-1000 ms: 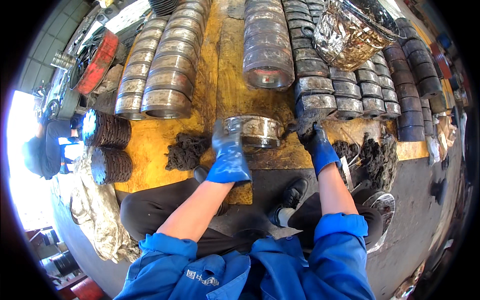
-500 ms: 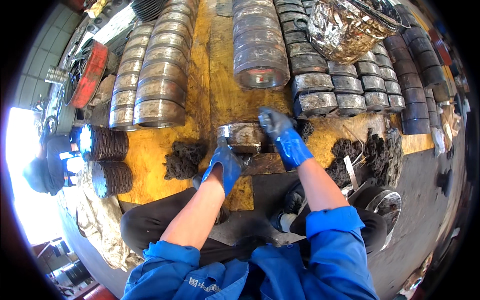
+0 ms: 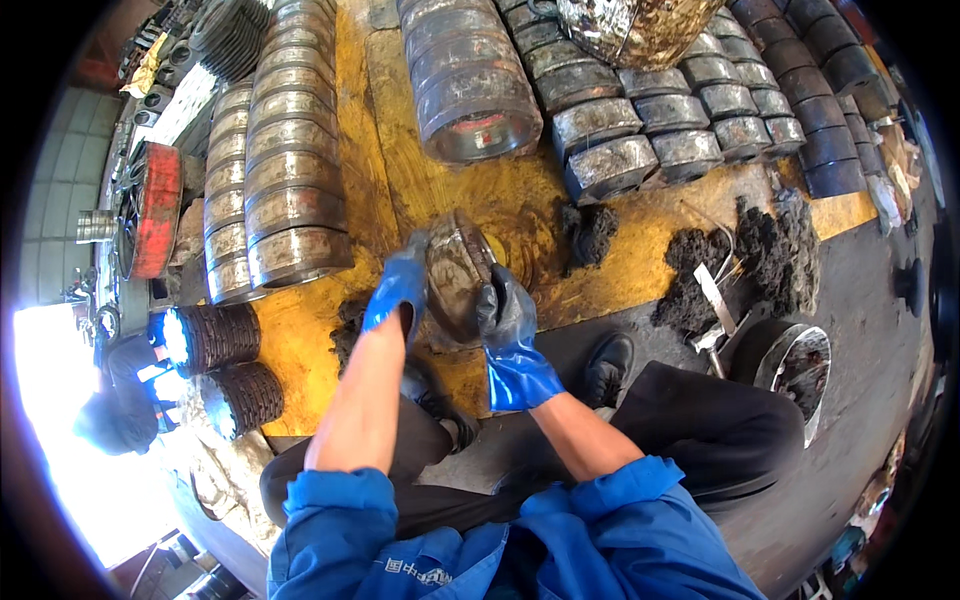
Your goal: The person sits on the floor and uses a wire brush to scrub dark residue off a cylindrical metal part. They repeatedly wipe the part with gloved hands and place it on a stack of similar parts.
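A greasy, worn metal ring (image 3: 453,285) is tipped up on the yellow boards between my two gloved hands. My left hand (image 3: 403,285), in a blue glove with dark fingers, is closed against the ring's left side. Its fingertips are partly hidden by the ring. My right hand (image 3: 508,325), gloved the same way, closes on the ring's right rim, thumb toward the top. On the boards just beyond lies a round oily stain (image 3: 525,240).
Rows of similar metal rings (image 3: 295,180) lie at the far left, with a wider row (image 3: 475,90) ahead and shorter stacks (image 3: 610,165) at right. Dark, greasy rag clumps (image 3: 590,232) are nearby. A hammer (image 3: 712,340) and an open metal drum (image 3: 800,370) are at right.
The ring has gone from sitting low on the boards to tipped up on its edge. My right hand has come down from beyond it onto its right rim; the view has shifted.
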The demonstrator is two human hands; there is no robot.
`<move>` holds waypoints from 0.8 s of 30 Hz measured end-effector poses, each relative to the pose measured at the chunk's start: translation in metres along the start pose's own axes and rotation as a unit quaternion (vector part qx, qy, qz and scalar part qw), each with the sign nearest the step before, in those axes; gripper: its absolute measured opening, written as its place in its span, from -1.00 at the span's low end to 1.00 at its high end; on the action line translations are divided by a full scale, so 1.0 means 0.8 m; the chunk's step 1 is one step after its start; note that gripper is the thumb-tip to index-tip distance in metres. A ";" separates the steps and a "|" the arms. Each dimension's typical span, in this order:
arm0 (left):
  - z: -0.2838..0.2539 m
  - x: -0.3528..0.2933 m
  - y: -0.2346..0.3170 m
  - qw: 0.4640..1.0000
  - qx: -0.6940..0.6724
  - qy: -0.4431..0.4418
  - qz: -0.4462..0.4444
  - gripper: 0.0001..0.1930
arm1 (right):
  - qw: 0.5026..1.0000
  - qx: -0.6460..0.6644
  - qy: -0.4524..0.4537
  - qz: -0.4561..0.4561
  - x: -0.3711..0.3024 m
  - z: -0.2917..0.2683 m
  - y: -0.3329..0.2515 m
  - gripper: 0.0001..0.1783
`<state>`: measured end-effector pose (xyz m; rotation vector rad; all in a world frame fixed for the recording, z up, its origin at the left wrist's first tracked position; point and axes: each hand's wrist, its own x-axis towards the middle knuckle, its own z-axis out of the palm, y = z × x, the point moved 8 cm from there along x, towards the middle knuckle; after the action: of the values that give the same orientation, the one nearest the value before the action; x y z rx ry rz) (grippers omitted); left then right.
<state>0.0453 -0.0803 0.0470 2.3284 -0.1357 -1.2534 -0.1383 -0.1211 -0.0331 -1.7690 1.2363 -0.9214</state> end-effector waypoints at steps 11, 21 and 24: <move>-0.016 0.124 -0.093 0.860 -0.404 0.157 0.270 -0.79 | 0.886 -0.458 -0.068 -0.020 0.144 -0.052 0.155 -0.26; 0.004 0.082 -0.058 0.899 -0.315 0.166 0.253 -0.77 | 0.989 -0.079 -0.047 0.117 0.170 -0.048 0.173 -0.63; -0.002 0.090 -0.057 0.903 -0.258 0.201 0.278 -0.76 | 0.993 0.071 -0.018 0.097 0.139 -0.024 0.103 -0.58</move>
<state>0.0815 -0.0624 -0.0281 1.8380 -0.2684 -0.4402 -0.1580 -0.2494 -0.0843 -1.5183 1.2624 -0.8402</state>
